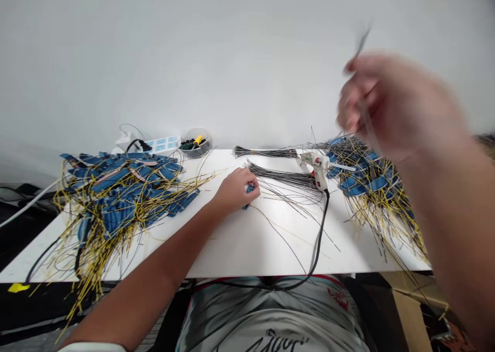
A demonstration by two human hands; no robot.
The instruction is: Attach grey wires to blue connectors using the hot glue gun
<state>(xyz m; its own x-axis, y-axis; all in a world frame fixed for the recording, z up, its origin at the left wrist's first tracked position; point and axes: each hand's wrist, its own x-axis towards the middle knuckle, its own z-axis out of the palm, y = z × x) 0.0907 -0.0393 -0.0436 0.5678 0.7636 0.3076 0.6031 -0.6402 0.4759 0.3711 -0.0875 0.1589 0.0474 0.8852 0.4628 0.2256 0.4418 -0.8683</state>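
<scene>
My left hand (236, 188) is closed near the middle of the white table, its fingertips curled round a small blue piece (250, 188). Thin dark and yellow wires run out from beside that piece across the tabletop. Raised high on the right, in front of the wall, my right hand (381, 101) is smeared by motion. Its fingers are pinched on a thin dark wire (362, 42), whose end sticks up above them. A bundle of dark wires (282, 176) lies just right of my left hand. Beside it stands a white glue gun (319, 169).
Blue pieces with yellow and black wires form a pile (116, 192) on the left and another (371, 181) on the right. Farther back are a second wire bundle (265, 152), a round tub (197, 141) and a power strip (162, 144). The glue gun's black cord (320, 238) crosses the table's front edge.
</scene>
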